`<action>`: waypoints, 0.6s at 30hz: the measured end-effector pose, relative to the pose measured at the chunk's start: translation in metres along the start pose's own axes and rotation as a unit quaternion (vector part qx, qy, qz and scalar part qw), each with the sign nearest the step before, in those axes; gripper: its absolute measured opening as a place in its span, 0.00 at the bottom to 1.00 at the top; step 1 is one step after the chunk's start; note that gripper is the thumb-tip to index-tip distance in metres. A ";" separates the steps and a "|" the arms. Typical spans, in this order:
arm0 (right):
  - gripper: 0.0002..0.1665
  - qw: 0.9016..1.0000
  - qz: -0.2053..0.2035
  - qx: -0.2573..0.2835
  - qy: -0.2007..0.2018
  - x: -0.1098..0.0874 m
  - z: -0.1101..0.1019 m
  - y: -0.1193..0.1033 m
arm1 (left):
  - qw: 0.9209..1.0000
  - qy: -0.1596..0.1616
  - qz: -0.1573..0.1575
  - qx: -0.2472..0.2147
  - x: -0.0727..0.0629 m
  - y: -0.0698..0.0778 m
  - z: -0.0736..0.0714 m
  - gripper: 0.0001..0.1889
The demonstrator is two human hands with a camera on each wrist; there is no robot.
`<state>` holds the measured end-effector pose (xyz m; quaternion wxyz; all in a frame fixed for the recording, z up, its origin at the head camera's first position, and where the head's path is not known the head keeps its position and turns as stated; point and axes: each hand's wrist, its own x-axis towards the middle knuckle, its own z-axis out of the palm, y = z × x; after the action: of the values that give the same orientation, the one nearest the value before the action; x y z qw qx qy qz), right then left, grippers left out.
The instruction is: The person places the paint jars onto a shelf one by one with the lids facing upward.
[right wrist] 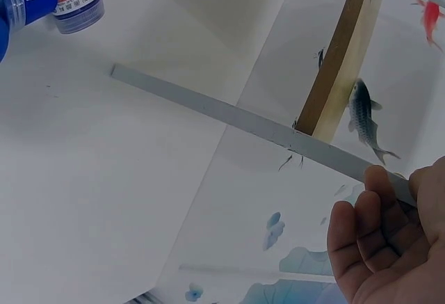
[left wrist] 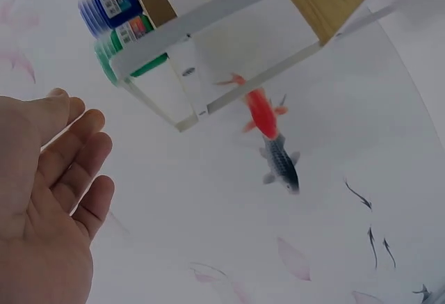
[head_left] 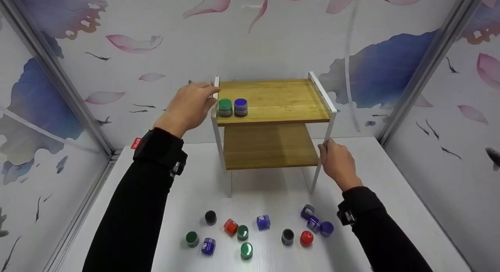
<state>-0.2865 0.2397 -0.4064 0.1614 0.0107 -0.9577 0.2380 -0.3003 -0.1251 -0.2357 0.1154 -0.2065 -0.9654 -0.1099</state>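
Note:
A small two-tier shelf [head_left: 281,96] with wooden boards and a white frame stands upright on the table. My right hand [head_left: 339,162] pinches its front right leg [right wrist: 208,106] between thumb and fingers, below the top board. At the upper left, my left hand [head_left: 191,104] is beside the white side rail, fingertips overlapping it in the head view. In the left wrist view that hand [left wrist: 62,200] has loosely bent fingers with nothing in them. A green paint jar [head_left: 225,108] and a blue paint jar [head_left: 241,107] stand side by side on the top board's left end.
Several small jars lie or stand on the white table [head_left: 164,209] before the shelf, among them a red jar [head_left: 306,238], a black jar [head_left: 210,217] and a blue jar [head_left: 263,222]. Patterned walls [head_left: 265,41] enclose the back and sides. A red tag [head_left: 136,143] is at the left edge.

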 end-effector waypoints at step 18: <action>0.16 1.000 -0.007 -0.002 0.004 0.000 0.001 0.001 | 0.994 -0.070 -0.077 -0.039 -0.054 -0.060 0.048 0.19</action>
<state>-0.2869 0.2398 -0.4078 0.1669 0.0165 -0.9574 0.2351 -0.2862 -0.1861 -0.3059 0.0301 -0.1434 -0.9791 -0.1411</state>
